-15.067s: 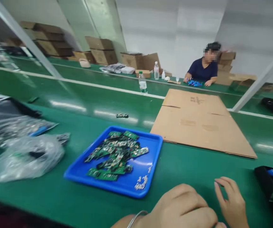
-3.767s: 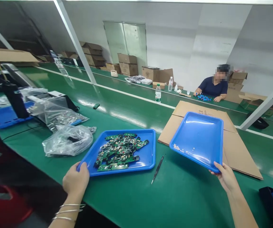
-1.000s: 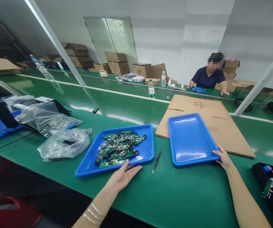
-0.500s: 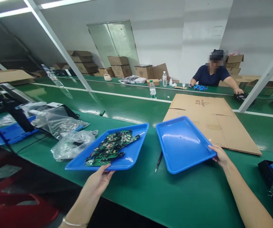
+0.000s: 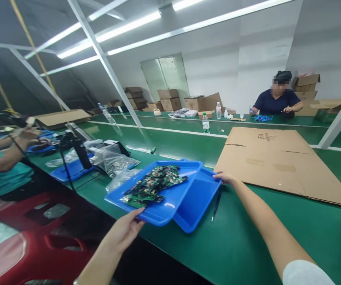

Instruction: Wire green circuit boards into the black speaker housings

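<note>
Holding the full tray point(image 5: 170, 206) of green boards point(image 5: 152, 186) by its near edge, the left hand point(image 5: 124, 231) has lifted it over the empty tray point(image 5: 198, 202). A moment ago the trays sat side by side. The right hand point(image 5: 225, 178) grips the empty tray's far corner, so they look ready to stack on the green table point(image 5: 247, 245).

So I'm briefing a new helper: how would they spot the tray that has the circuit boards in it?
Find the long green bench with the flat brown cardboard sheet. Left of that sheet, two blue plastic trays overlap. The one wanted is the upper blue tray, held at its near edge by the left hand and piled with green circuit boards; the lower blue tray shows none.
</note>
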The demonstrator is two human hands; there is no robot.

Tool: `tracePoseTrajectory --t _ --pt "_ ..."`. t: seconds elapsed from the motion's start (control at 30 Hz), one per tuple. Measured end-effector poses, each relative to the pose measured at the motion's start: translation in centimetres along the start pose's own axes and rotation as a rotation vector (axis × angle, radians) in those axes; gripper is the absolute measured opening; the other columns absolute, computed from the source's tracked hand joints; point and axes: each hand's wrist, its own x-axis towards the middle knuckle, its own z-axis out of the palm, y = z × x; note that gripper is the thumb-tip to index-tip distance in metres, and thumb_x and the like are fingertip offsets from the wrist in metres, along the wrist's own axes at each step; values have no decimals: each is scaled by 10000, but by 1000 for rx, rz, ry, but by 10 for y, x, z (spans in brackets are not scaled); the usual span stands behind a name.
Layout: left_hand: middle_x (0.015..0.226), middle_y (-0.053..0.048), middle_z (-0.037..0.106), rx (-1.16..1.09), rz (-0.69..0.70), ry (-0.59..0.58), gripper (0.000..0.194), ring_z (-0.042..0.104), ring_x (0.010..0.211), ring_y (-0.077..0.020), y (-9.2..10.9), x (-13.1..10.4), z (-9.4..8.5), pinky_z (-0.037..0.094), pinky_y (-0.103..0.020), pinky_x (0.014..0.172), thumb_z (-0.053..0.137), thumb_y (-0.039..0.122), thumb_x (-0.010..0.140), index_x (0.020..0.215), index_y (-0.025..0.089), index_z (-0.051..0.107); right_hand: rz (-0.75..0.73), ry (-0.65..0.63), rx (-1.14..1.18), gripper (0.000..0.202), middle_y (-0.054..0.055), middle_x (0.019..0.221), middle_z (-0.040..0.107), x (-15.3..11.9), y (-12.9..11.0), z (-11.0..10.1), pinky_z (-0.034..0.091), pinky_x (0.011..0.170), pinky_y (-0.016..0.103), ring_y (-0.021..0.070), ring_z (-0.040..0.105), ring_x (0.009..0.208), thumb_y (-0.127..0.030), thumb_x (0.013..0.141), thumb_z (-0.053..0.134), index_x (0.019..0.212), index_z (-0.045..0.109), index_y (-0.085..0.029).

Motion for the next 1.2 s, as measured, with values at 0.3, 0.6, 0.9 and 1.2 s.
tracePoseTrajectory --t 0.3,0.6,0.9,1.2 --pt "575 38 601 206 -62 -181 198 571 478 -64 -44 35 7 500 -166 443 530 15 808 627 94 555 -275 346 -524 247 78 1162 520 0 11 26 423 908 429 204 507 1058 -296 895 512 1092 544 -151" --pt "413 102 455 647 -155 -217 319 435 322 -38 -43 65 24 358 -145 301 623 266 792 537 126 491 -274 467 -723 173 63 1162 517 -51 52 20 370 954 416 204 453 1116 -175 879 510 1042 563 -150" --pt "453 77 494 652 -127 -190 381 469 368 -53 -77 66 25 397 -177 364 530 399 837 559 143 485 -48 433 -764 213 51 938 604 -64 39 23 442 839 379 172 580 897 -236 929 429 1077 535 -125" --pt "449 -8 577 615 -155 -440 550 521 378 -90 -115 25 14 374 -180 352 467 694 698 604 156 532 -20 310 -606 245 153 847 634 -82 33 51 456 701 383 283 626 822 -197 875 428 1106 438 -116"
